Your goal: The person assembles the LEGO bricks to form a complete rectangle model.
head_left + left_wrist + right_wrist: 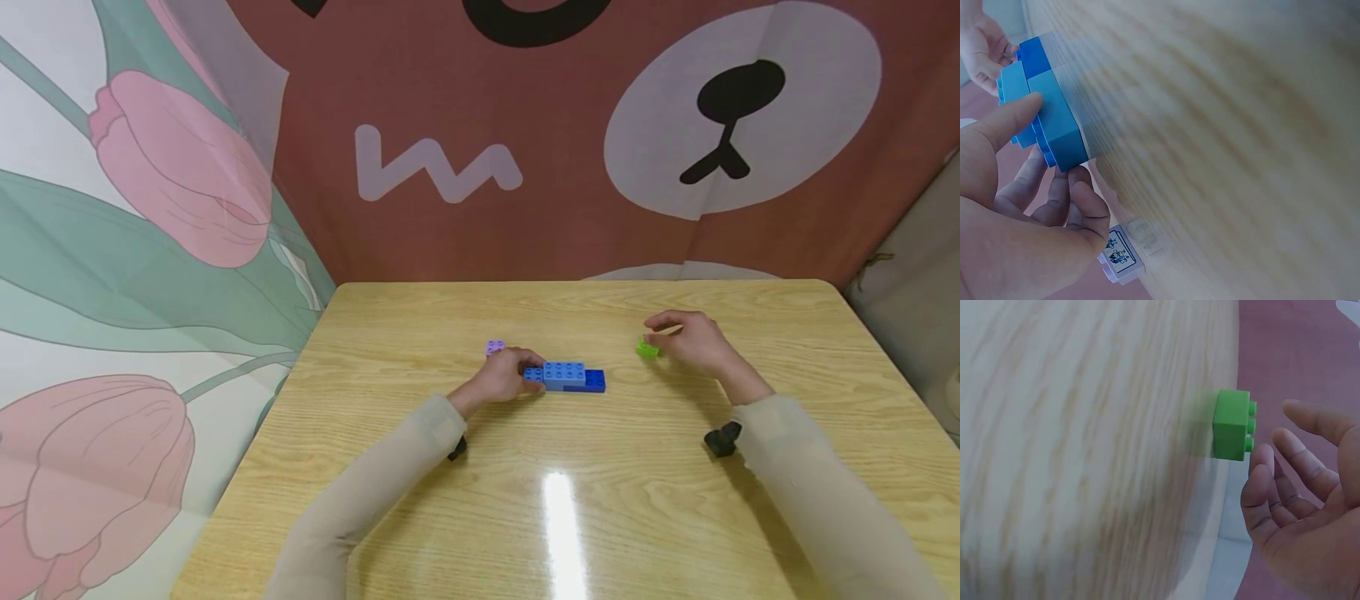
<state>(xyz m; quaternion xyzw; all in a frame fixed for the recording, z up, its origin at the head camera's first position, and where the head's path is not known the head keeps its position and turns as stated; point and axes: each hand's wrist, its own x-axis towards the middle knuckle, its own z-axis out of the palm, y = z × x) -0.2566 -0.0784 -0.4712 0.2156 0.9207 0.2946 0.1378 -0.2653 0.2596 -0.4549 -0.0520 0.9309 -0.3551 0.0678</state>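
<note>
My left hand (pixel 501 377) grips the left end of a joined row of toy building bricks on the table. A light blue brick (pixel 564 372) sits on top, bridging a blue brick (pixel 1060 128) under my thumb and a dark blue brick (pixel 595 381) at the right end. In the left wrist view the thumb presses the near side, while the other fingers curl at the far side and end. My right hand (pixel 693 343) hovers by a lime green brick (pixel 1230 425), fingers loosely bent. In the right wrist view, thumb and index finger stand apart from its studs.
Just behind my left hand stands a small purple brick (pixel 495 346), with a printed picture on its side in the left wrist view. The wooden table (pixel 480 517) ends at a patterned cloth (pixel 465 233) at the back.
</note>
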